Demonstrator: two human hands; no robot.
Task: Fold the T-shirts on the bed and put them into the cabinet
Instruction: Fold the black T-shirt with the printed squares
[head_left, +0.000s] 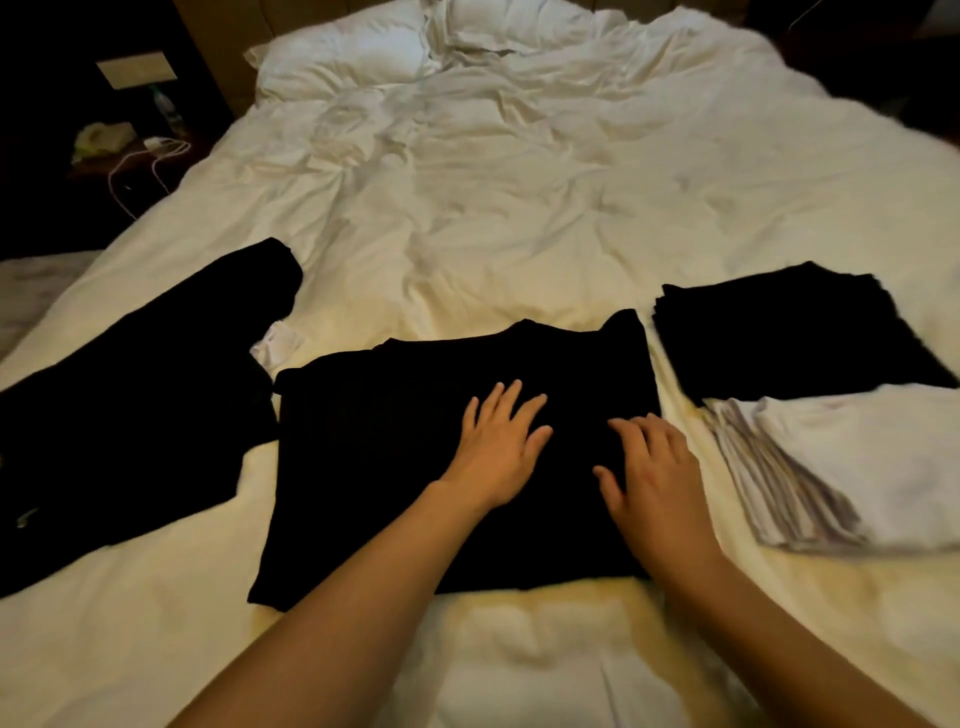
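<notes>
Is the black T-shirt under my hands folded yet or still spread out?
Partly folded: the black T-shirt lies as a flat rectangle, sleeves tucked in, both hands resting on it.

Head-worn view, down onto near bed (519, 208)

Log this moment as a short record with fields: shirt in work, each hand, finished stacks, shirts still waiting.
shirt in work: black T-shirt, partly folded, flat on the bed
left hand: fingers spread, flat on the shirt
right hand: fingers relaxed, resting on the shirt's right part
finished stacks: folded black stack and folded white stack, at right
waiting: unfolded black garments at left
</notes>
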